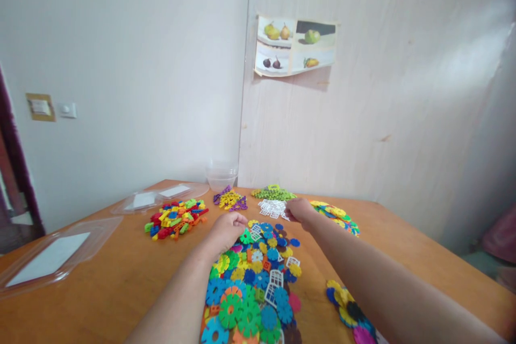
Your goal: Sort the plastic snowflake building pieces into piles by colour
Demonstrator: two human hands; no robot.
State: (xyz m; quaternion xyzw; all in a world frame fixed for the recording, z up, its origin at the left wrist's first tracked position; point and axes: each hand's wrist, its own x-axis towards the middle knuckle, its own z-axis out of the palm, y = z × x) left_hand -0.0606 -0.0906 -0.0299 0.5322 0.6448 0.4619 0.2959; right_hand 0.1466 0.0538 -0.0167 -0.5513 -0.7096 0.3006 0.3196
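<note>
My left hand (230, 230) is at the far left edge of a mixed pile of plastic snowflake discs (248, 314). Its fingers are bent together above the discs; what they hold, if anything, is hidden. Across the table, my right hand (299, 209) reaches to the right side of a small heap of white lattice window pieces (272, 208). The fingers there are curled down and closed, with white pieces touching or just beside the tips. Some white window pieces (276, 279) lie among the discs in the mixed pile.
Building bricks (177, 219) are heaped at the left. Purple and yellow pieces (229, 199), green pieces (273, 193) and coloured discs (336, 214) form piles behind. Loose discs (342, 301) lie under my right forearm. Clear lids (52, 258) and stacked clear tubs (222, 174) are on the table.
</note>
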